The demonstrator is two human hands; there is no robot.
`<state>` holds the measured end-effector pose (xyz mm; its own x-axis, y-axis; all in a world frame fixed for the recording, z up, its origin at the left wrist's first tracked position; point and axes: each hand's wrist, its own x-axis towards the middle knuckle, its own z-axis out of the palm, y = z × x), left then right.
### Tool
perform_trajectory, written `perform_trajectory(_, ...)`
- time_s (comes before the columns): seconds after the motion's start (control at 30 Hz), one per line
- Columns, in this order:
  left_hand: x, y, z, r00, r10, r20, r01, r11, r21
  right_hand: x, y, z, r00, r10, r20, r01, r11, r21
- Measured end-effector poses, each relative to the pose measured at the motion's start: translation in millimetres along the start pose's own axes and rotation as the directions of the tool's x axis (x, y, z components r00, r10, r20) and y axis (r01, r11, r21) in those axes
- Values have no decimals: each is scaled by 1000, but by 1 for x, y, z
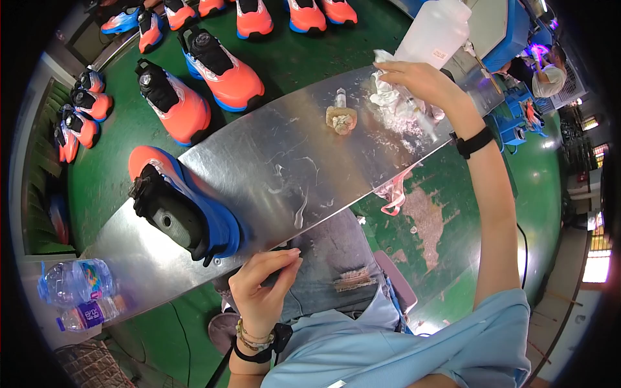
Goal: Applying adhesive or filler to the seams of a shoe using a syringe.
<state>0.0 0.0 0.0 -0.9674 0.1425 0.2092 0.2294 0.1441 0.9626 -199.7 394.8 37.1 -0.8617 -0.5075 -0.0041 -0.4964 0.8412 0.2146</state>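
My right hand [420, 81] reaches far out over the metal work shelf [272, 174] and grips a crumpled white cloth [391, 103] pressed on the shelf's right end. A translucent plastic bottle [436, 29] stands just beyond that hand. My left hand [262, 284] rests at the shelf's near edge with fingers loosely curled and nothing in it. An orange and blue sneaker on a black last [184, 210] lies on the shelf just left of the left hand. A small brush with a worn beige head [341, 116] sits mid-shelf.
Several orange sneakers [223, 68] ride the green conveyor belt [103, 174] beyond the shelf. Two water bottles [77, 291] lie at the lower left. A blue machine [511, 32] and another person [546, 74] are at the upper right. Green floor [453, 258] lies below.
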Motion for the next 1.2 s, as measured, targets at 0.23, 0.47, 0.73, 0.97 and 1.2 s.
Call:
perform_trajectory(0.23, -11, 3, -3, 996, -84, 6, 83, 993, 83, 17, -3, -5, 968, -240, -74, 226, 961, -159)
perform_trajectory(0.47, -12, 2, -2, 998, -64, -21, 66, 991, 120, 6, 10, -4, 971, -194, -137, 162, 963, -218)
perform_trajectory(0.73, -9, 2, 5, 1000, -6, 13, 4, 991, 132, 33, 1, 1, 942, -258, -215, 98, 823, -559)
perform_trajectory(0.97, -10, -5, 5, 1000, 19, 10, -20, 983, 180, 29, -24, 2, 935, -207, -289, 41, 871, -490)
perform_trajectory(1.2, 7, -1, 10, 993, 114, -7, -108, 958, 267, 31, -86, -13, 862, -304, -405, 287, 952, -105)
